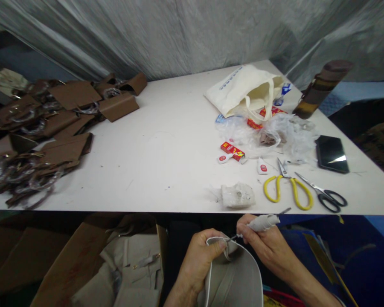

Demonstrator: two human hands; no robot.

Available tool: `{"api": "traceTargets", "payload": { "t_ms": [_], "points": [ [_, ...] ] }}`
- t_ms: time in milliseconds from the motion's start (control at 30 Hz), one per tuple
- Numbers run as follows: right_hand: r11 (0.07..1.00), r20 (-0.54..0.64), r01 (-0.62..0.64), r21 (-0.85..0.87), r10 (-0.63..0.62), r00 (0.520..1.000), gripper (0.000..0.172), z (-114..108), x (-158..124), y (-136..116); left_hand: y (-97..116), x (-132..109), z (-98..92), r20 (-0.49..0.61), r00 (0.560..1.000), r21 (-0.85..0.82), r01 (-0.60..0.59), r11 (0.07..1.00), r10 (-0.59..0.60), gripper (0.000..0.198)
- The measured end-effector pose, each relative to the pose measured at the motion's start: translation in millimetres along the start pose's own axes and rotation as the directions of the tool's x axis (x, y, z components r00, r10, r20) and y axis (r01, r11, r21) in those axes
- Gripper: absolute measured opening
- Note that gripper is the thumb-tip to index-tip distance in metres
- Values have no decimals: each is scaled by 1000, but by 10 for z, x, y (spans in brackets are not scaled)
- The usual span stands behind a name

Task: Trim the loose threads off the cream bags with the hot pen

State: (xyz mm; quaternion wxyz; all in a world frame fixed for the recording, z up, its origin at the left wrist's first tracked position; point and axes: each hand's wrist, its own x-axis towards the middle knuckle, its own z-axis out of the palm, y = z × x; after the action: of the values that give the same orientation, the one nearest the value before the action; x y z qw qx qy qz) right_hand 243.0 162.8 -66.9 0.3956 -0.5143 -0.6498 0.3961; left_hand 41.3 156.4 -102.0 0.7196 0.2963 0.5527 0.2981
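Below the table's front edge, my left hand (pixel 200 258) pinches the rim of a light grey bag (pixel 235 279) between thumb and fingers. The bag's mouth faces up and shows white edging and a pale lining. My right hand (pixel 259 241) is closed around a thin metal tool with a white-wrapped handle (pixel 264 222). Its dark, narrow tip points left and meets the bag's rim beside my left thumb. Whether the tip goes into the material I cannot tell. A short metal end also sticks out of the handle's far side.
On the white table (pixel 166 157) lie yellow-handled scissors (pixel 288 185), black-handled scissors (pixel 326 194), a phone (pixel 332 154), a wrapped whitish block (pixel 238 195), and a cream tote bag (pixel 240 91). Brown bags (pixel 70 96) are piled left. A cardboard box (pixel 67 260) below holds grey bags.
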Motion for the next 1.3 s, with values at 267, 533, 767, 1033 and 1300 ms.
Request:
{"api": "traceTargets", "payload": {
  "t_ms": [267,533,767,1033,1300],
  "points": [
    [1000,-4,-10,22,10,1000,36,45,-11,40,-83,31,-2,-8,999,30,-36,999,36,43],
    [997,81,-27,77,21,996,39,6,-59,86,-99,20,32,-56,997,10,-48,999,48,44],
    [887,443,450,-102,-364,819,27,-220,-154,7,3,-77,140,-6,1000,-55,-14,998,13,42],
    [916,117,402,0,-399,909,35,-237,-332,30,-66,-141,180,-10,999,-69,-53,996,53,42],
    [961,-226,241,138,-206,952,21,-164,-571,49,17,-334,287,-50,966,179,-240,954,252,24]
  ]
}}
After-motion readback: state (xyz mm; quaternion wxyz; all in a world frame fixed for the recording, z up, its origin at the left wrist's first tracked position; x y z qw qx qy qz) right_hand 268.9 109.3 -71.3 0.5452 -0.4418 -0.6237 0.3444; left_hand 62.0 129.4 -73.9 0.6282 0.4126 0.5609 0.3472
